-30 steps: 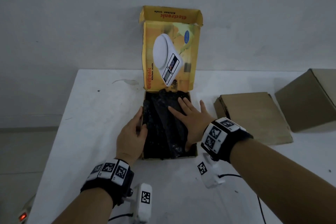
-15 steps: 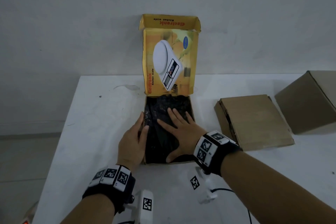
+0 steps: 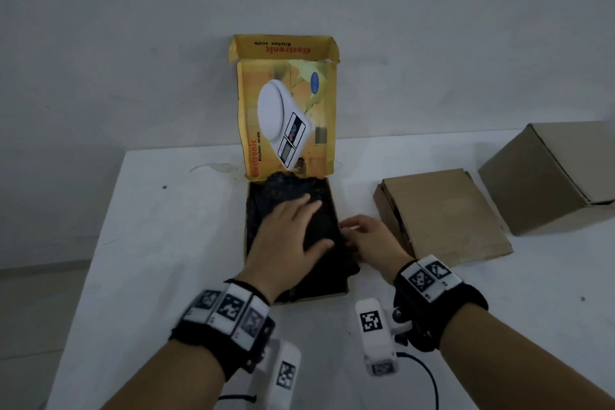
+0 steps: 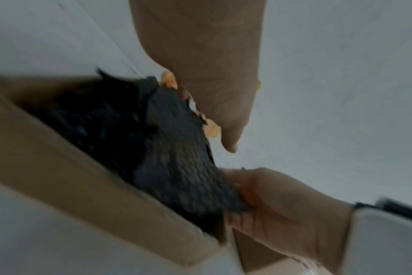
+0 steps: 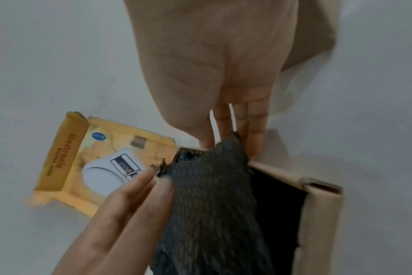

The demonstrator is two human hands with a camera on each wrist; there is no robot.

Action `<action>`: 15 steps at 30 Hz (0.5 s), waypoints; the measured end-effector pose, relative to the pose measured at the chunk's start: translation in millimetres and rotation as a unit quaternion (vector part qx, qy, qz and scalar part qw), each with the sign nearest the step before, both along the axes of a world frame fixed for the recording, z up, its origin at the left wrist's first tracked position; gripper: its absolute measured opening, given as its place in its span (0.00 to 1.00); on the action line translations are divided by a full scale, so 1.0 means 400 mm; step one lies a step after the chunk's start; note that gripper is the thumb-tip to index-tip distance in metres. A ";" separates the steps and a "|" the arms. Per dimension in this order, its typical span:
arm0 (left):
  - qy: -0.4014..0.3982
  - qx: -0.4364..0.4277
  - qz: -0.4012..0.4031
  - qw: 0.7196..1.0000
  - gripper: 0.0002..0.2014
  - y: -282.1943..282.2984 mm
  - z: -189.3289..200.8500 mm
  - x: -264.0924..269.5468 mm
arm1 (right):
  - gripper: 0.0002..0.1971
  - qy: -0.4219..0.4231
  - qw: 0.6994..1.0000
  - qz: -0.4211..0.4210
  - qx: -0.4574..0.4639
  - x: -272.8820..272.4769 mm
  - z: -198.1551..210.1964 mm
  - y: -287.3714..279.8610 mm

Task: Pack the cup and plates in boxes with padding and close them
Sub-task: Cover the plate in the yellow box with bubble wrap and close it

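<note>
An open yellow kitchen-scale box (image 3: 247,236) lies mid-table, its lid (image 3: 286,110) standing upright against the wall. Black mesh padding (image 3: 289,190) fills it and hides whatever lies beneath; no cup or plate shows. My left hand (image 3: 289,233) lies flat on the padding with straight fingers. My right hand (image 3: 366,236) is at the box's right wall, where a padding flap (image 5: 212,204) rises above the wall (image 5: 322,214). Its straight fingers (image 5: 254,134) touch that flap's edge. The left wrist view is blurred but shows the right hand (image 4: 282,214) against the padding (image 4: 176,148).
A flat brown cardboard box (image 3: 442,216) lies closed just right of my right hand. A taller brown carton (image 3: 559,176) stands at the far right. The white table (image 3: 166,243) ends at its left edge, and a grey wall stands close behind.
My right hand has left the top of the padding and moved to the box's right edge. My left hand has shifted from the left wall onto the padding.
</note>
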State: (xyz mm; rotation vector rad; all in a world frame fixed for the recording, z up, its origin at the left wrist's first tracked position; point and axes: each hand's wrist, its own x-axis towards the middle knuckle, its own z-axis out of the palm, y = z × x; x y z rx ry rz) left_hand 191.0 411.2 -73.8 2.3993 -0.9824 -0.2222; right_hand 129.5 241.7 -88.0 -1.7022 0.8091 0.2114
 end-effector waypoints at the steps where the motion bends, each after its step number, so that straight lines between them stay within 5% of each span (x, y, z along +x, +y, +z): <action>1: 0.048 0.029 -0.002 0.998 0.39 -0.025 -0.008 -0.017 | 0.04 -0.001 1.000 -0.001 0.012 -0.011 -0.003 0.004; 4: 0.146 0.127 0.007 0.981 0.53 -0.066 -0.039 -0.037 | 0.04 -0.008 0.999 -0.023 0.028 -0.034 -0.014 0.004; 7: 0.166 0.155 -0.012 0.974 0.56 -0.064 -0.044 -0.015 | 0.07 -0.003 0.999 -0.030 0.041 -0.042 -0.017 0.001; 15: 0.085 0.221 -0.028 0.971 0.54 -0.053 -0.064 -0.030 | 0.03 -0.012 1.000 -0.001 -0.010 -0.025 -0.008 0.003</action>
